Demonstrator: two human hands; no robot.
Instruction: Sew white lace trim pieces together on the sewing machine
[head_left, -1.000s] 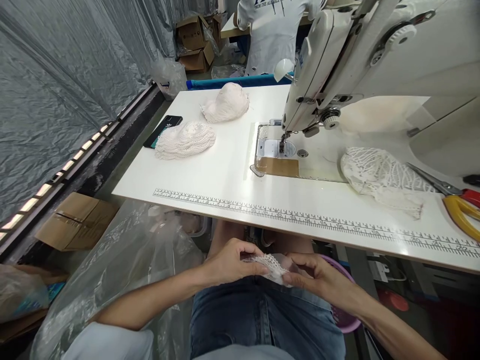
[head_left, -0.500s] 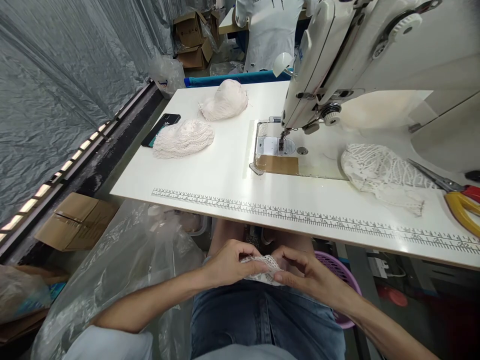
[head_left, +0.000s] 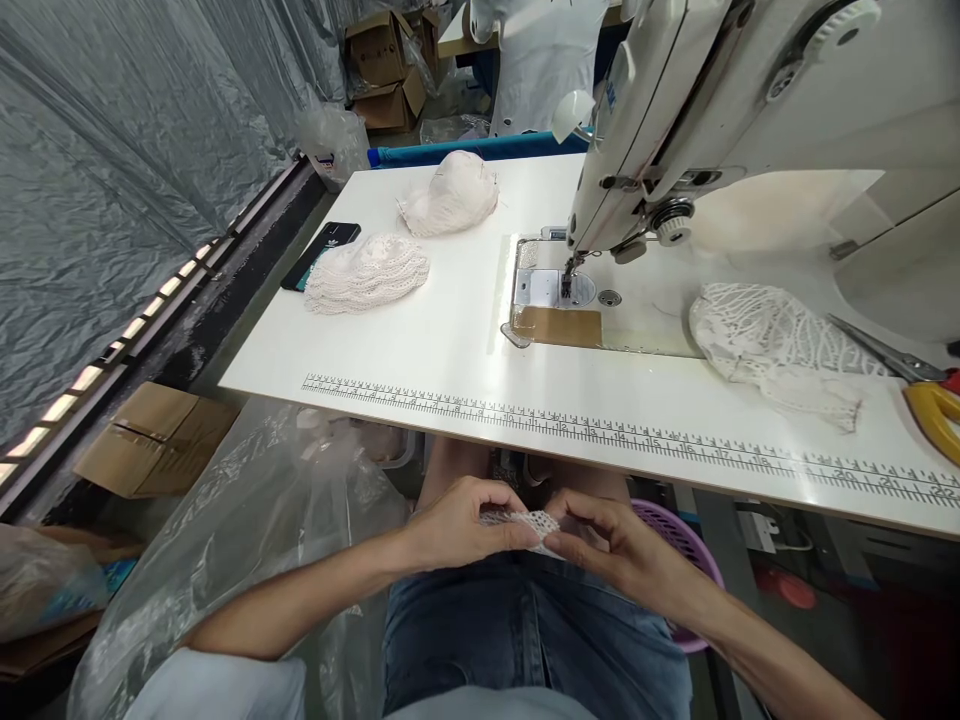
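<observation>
Over my lap, just below the table's front edge, a small piece of white lace fabric [head_left: 538, 521] is stretched between my two hands. My left hand [head_left: 469, 522] pinches its left end between thumb and fingers. The right end is gripped by my right hand [head_left: 611, 537], thumb towards the left thumb. Part of the lace is hidden behind the fingers. On the table [head_left: 420, 350] ahead lie a pile of white lace pieces [head_left: 367, 272] and a rounded pale fabric bundle [head_left: 451, 195]. More white lace [head_left: 772, 335] rests at the right.
A white sewing machine [head_left: 660, 120] stands on the table's right side. Scissors with a yellow handle [head_left: 934, 420] lie at the right edge. A dark phone-like item [head_left: 322, 250] is partly under the lace pile. A purple basket [head_left: 686, 545] sits below the table.
My thumbs have come slightly closer together, and less of the lace hangs below them. The view has shifted a little; the things on the table stay in place.
</observation>
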